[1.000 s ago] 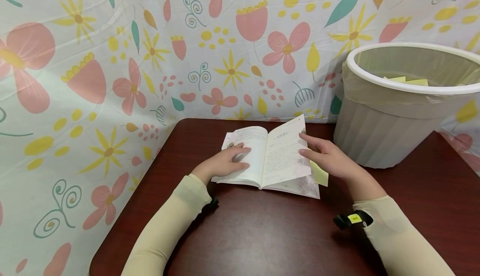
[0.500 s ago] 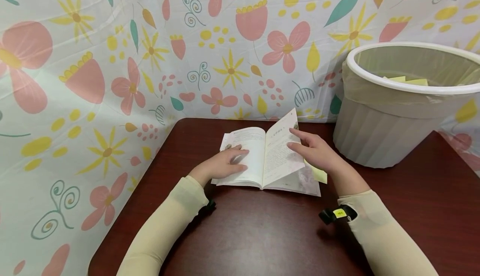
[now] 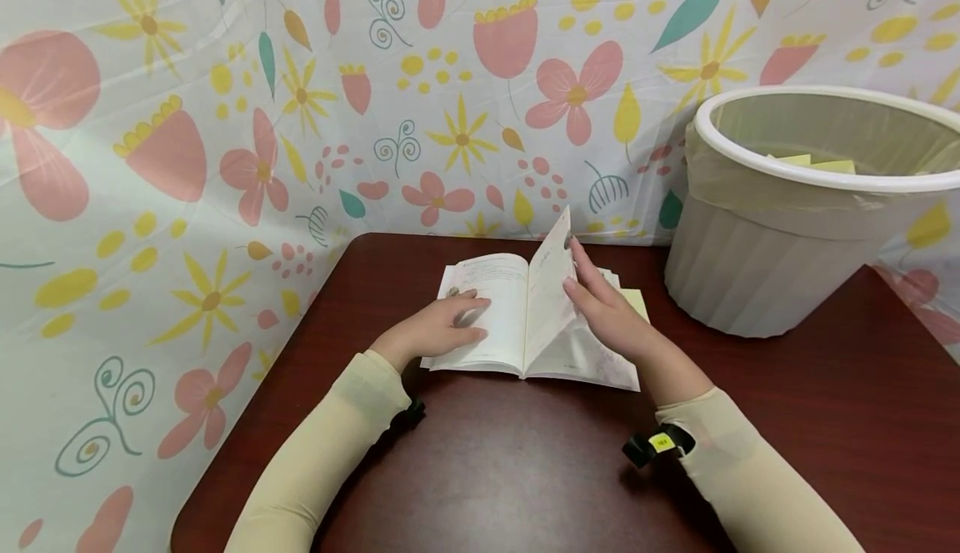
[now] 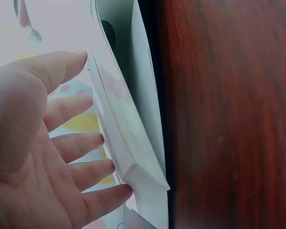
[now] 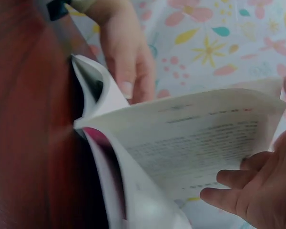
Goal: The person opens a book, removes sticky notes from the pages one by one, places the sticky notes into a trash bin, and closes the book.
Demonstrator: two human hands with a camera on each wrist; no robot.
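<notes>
An open book (image 3: 491, 319) lies on the dark red table near its far edge. My left hand (image 3: 431, 328) rests with spread fingers on the left-hand pages; in the left wrist view, those fingers (image 4: 69, 202) lie fairly straight along the book. My right hand (image 3: 611, 315) holds one page (image 3: 550, 290) by its outer edge, and the page stands nearly upright over the spine. From the right wrist view, printed text shows on the page's underside, with several fingers of the right hand (image 5: 269, 186) beside it. The exact finger contact is partly hidden.
A grey wastebasket (image 3: 750, 261) with a white rim and clear liner stands at the right back, yellow paper (image 3: 825, 165) inside it. More yellow paper (image 3: 636, 301) sticks out from under the book's right side. Flower-patterned cloth (image 3: 247, 186) hangs behind the table (image 3: 480, 470) and along its left.
The right hand has moved left, bringing the page from a low slant on the right to nearly upright. The left hand has shifted very slightly left and stays on the book.
</notes>
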